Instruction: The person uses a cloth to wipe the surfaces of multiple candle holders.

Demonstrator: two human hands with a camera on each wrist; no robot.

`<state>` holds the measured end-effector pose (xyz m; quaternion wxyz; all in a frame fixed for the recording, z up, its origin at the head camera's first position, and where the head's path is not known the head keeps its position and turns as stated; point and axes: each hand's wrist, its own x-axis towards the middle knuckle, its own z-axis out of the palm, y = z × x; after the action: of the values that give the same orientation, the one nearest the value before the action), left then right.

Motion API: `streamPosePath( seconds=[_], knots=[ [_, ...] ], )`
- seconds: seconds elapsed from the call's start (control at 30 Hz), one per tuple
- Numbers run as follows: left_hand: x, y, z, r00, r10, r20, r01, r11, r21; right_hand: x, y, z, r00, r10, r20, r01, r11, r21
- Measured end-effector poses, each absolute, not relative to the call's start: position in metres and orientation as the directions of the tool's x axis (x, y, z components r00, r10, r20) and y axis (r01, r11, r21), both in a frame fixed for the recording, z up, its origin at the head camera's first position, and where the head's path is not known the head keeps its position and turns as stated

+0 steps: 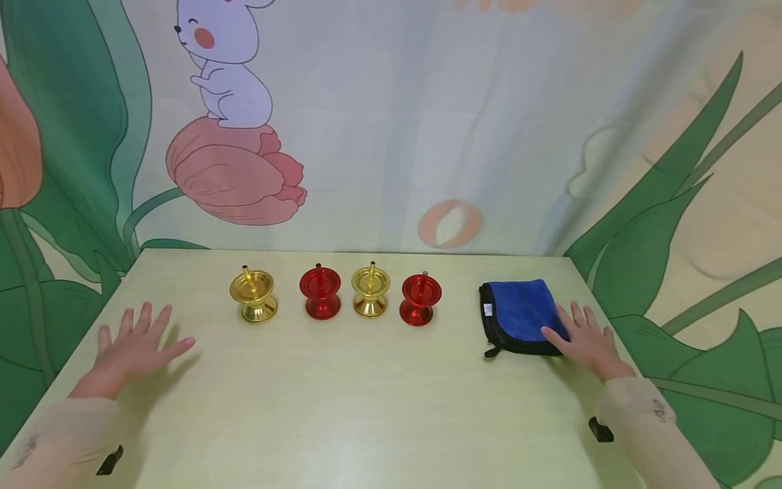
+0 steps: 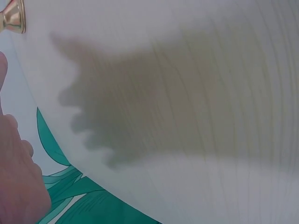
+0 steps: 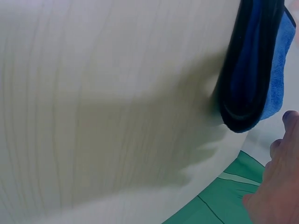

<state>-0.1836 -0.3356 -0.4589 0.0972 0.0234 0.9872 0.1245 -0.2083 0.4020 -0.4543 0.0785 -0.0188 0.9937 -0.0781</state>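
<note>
Just beside right hand point(image 1: 586, 343): folded cloth point(image 1: 519, 311).

Bright, even light from above; soft hand shadows fall on the table point(image 1: 366, 407). The head view is sharp, while both wrist views are blurred and washed pale.

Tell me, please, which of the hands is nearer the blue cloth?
Right. The right hand overlaps the blue cloth at its near right corner; the left hand lies far across the table.

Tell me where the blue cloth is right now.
In the head view the blue cloth lies folded on the table at the right, beyond the right-hand red stand, with the right hand at its near right corner.
</note>
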Motion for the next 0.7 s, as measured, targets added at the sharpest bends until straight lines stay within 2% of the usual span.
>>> streamPosePath(
  seconds=[0.2,0.43,0.6,0.7],
  knots=[
    [-0.192,-0.325,-0.458,-0.984,0.072,-0.162,0.03,0.969,0.247,-0.216,0.404,-0.46,-0.991,-0.034,-0.127,-0.016,0.989,-0.146],
    [-0.206,-0.301,-0.459,-0.993,0.062,-0.103,0.025,0.946,0.324,-0.227,0.4,-0.466,-1.0,-0.027,-0.002,-0.026,0.993,-0.117],
    [-0.217,-0.285,-0.465,-0.999,0.04,-0.016,0.031,0.918,0.396,-0.237,0.393,-0.467,-0.999,0.002,0.033,-0.004,0.987,-0.16],
    [-0.223,-0.276,-0.468,-1.0,0.016,0.025,0.026,0.887,0.461,-0.242,0.391,-0.466,-1.0,0.027,0.003,0.025,0.971,-0.236]
  ],
)
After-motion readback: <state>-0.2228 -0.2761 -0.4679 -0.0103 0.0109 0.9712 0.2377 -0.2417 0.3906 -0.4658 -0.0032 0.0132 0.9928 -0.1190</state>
